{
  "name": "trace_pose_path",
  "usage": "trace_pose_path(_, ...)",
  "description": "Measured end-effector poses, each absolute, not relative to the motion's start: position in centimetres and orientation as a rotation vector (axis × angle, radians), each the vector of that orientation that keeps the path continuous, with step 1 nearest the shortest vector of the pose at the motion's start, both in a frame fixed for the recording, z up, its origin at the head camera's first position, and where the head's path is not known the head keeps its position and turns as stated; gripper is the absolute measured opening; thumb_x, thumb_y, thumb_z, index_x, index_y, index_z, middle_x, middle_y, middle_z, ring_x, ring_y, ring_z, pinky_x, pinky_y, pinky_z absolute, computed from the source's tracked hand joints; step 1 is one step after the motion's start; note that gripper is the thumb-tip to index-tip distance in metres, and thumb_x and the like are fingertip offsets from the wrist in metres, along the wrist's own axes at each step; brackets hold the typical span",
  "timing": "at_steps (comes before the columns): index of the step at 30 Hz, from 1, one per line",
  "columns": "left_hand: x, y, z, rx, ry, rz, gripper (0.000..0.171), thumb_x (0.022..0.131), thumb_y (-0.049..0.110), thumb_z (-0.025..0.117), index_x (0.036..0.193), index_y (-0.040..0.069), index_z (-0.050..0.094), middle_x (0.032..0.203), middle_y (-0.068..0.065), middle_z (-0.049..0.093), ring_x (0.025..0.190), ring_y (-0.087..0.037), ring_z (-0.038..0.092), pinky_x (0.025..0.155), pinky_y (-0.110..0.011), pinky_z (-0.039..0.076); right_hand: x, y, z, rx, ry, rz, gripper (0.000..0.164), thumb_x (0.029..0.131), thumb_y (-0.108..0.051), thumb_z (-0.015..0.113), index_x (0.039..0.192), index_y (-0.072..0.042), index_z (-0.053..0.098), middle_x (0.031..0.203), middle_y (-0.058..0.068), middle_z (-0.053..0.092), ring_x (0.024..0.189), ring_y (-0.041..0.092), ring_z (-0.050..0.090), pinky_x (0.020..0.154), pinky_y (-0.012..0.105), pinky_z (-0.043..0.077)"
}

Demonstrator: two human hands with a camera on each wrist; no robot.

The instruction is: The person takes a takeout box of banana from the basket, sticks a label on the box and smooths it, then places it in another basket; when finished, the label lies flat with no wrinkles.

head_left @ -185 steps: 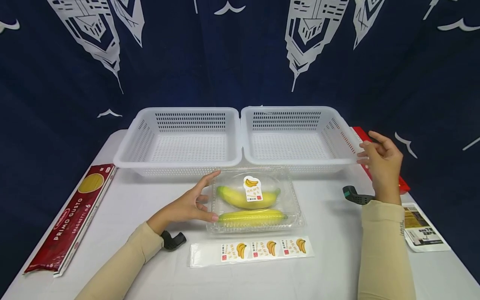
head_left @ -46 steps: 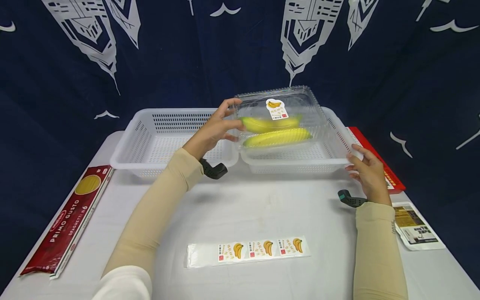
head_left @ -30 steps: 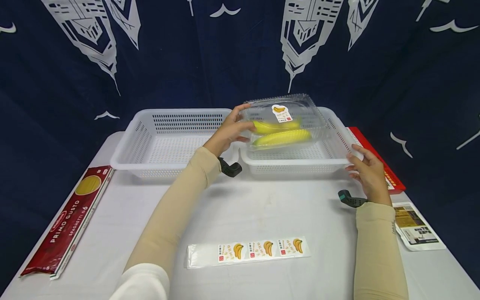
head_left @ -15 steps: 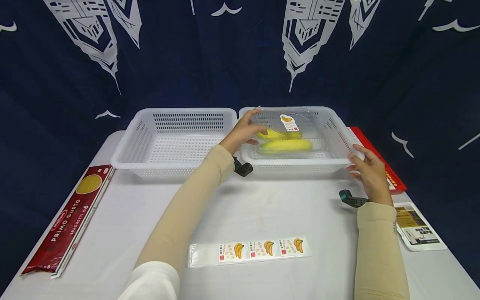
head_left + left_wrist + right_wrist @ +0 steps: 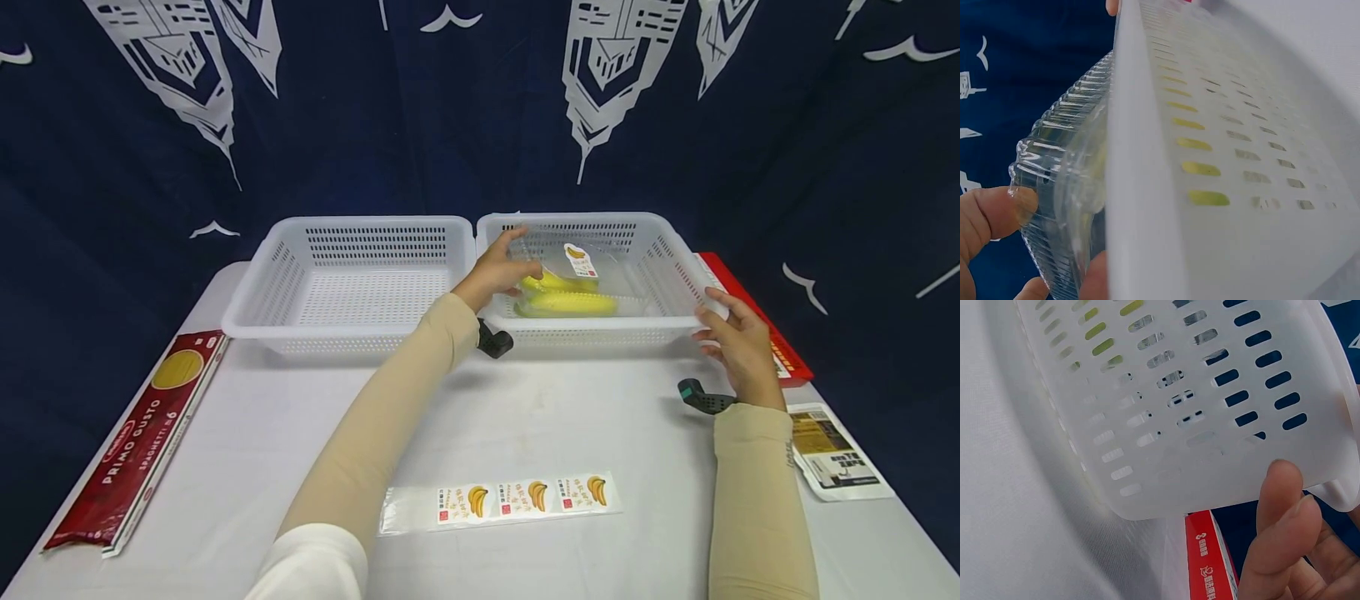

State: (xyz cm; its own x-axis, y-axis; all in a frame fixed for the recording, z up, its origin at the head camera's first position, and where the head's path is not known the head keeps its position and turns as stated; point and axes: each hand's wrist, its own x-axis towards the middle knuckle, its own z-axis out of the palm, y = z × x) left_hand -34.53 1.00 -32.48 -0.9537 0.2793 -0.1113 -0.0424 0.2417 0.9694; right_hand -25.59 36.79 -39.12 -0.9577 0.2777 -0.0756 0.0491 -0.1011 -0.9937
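In the head view my left hand [image 5: 498, 271] grips the left edge of a clear plastic clamshell container [image 5: 622, 279], which sits low inside the right white basket [image 5: 600, 325]. A banana sticker [image 5: 580, 260] is on its lid, and two long yellow banana-like fruits [image 5: 566, 304] show through it. The left wrist view has a fingertip on the container's ridged edge [image 5: 1054, 162] behind the basket's rim; other fingers are partly hidden. My right hand [image 5: 738, 346] holds the basket's front right corner, thumb and forefinger at the rim.
A second white basket [image 5: 360, 329] stands to the left. A strip of banana stickers [image 5: 517, 500] lies in front. At far left is a red spaghetti pack [image 5: 142, 433]; at right are a red box [image 5: 787, 358] and a white-and-gold pouch [image 5: 836, 454].
My left hand has carried the container from the table up over the right basket and lowered it inside. My right hand has come to the basket's corner and stays there.
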Motion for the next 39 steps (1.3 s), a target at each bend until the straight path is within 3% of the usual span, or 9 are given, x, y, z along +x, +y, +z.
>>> trace_pose_path(6,-34.6,1.3,-32.7,0.208,2.282,1.769,0.088,0.098,0.010,0.074,0.172,0.024,0.028,0.175,-0.014,0.032,0.125,-0.034,0.064,0.093,-0.038,0.063,-25.6,36.9,-39.2,-0.354,-1.998,2.192,0.033,0.102,-0.023,0.078,0.133,-0.030,0.067,0.112,-0.015,0.064,0.071,0.009,0.069,0.059,0.019,0.057)
trace_pose_path(10,-34.6,1.7,-32.6,0.225,2.300,1.721,0.090,0.101,0.015,0.073,0.174,0.023,0.021,0.176,-0.015,0.027,0.132,-0.035,0.060,0.104,-0.040,0.058,-25.6,36.9,-39.2,-0.363,-2.013,2.192,0.034,0.103,-0.023,0.077,0.134,-0.031,0.067,0.113,-0.015,0.064,0.072,0.008,0.069,0.061,0.019,0.057)
trace_pose_path(14,-34.6,2.0,-32.6,0.241,2.312,1.685,0.095,0.099,0.018,0.072,0.175,0.021,0.014,0.179,-0.015,0.020,0.153,-0.036,0.040,0.124,-0.047,0.040,-25.7,37.0,-39.3,-0.377,-2.027,2.187,0.036,0.103,-0.025,0.077,0.136,-0.031,0.066,0.115,-0.015,0.062,0.074,0.008,0.069,0.062,0.019,0.057)
trace_pose_path(18,-34.6,2.2,-32.7,0.243,2.309,1.672,0.099,0.098,0.019,0.073,0.175,0.021,0.011,0.180,-0.014,0.018,0.163,-0.036,0.024,0.132,-0.051,0.025,-25.7,36.9,-39.2,-0.387,-2.023,2.190,0.036,0.103,-0.025,0.078,0.136,-0.031,0.066,0.116,-0.014,0.061,0.074,0.008,0.069,0.062,0.019,0.057)
trace_pose_path(39,-34.2,3.5,-34.3,0.240,2.312,1.669,0.100,0.098,0.019,0.074,0.175,0.018,0.011,0.180,-0.015,0.017,0.164,-0.036,0.023,0.132,-0.050,0.024,-25.6,36.9,-39.4,-0.327,-1.974,2.197,0.033,0.102,-0.019,0.078,0.132,-0.030,0.068,0.114,-0.013,0.063,0.070,0.008,0.069,0.059,0.019,0.058)
